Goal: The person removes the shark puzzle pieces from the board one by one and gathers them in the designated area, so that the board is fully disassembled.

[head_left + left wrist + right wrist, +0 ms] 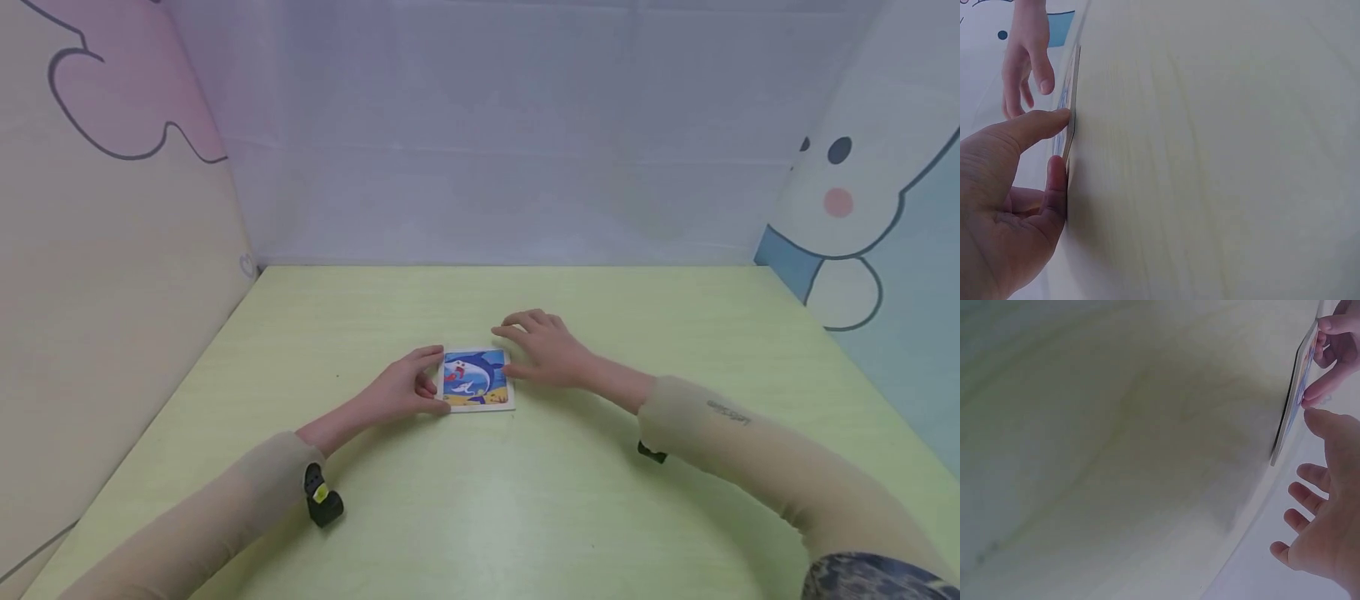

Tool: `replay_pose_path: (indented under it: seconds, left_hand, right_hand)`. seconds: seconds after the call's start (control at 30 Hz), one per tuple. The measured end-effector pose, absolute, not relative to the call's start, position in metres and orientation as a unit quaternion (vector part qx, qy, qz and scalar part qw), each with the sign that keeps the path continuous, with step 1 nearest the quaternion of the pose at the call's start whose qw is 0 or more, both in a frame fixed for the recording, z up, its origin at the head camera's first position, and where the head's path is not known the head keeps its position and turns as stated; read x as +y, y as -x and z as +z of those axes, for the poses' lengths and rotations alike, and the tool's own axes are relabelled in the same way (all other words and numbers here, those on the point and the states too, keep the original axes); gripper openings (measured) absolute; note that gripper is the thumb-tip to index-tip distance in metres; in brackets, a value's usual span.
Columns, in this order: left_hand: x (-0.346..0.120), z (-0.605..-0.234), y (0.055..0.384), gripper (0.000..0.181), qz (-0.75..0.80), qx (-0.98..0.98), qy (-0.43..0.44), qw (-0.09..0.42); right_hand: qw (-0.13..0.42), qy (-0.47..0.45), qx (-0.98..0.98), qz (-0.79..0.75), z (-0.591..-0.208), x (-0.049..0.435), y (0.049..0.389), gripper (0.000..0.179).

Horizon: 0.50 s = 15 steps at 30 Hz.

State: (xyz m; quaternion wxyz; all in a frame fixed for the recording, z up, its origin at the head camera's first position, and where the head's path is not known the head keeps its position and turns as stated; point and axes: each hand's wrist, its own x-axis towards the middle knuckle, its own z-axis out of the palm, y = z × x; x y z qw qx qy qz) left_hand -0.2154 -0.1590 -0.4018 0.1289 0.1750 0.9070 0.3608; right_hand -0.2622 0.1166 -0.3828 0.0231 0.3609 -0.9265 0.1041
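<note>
A thin square picture board [476, 379] with a white border lies on the table, showing a blue shark and a smaller white fish over yellow sand. My left hand [401, 383] holds it at the left side, thumb at the near corner and a finger at the far one. In the left wrist view, the board [1073, 94] appears nearly edge-on beside the left thumb. My right hand [551, 352] is at the board's right side with its fingers spread and lifted. Its thumb lies by the right edge; whether it touches is unclear. The right wrist view shows these loose fingers [1307, 499] holding nothing.
The pale yellow-green table [480, 500] spreads around both hands. A plain pale cloth [480, 133] hangs behind it. Printed panels with cartoon shapes stand at the left [112, 250] and right [847, 233]. A black wrist camera [322, 498] sits at the left cuff.
</note>
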Motion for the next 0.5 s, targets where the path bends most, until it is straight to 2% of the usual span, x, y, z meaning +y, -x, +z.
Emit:
replay_pose_path:
  seconds: [0.27,0.5]
  left_hand:
    - [-0.16,-0.402,0.221,0.093,0.349,0.908,-0.18,0.146]
    - [-0.163,-0.401,0.226,0.093,0.336,0.909,-0.188,0.161]
  right_hand:
    - [0.011,-0.351,-0.931,0.104,-0.389,0.104,0.26,0.049]
    - [-0.006,-0.33,-0.937,0.112,-0.393,0.099,0.259,0.045]
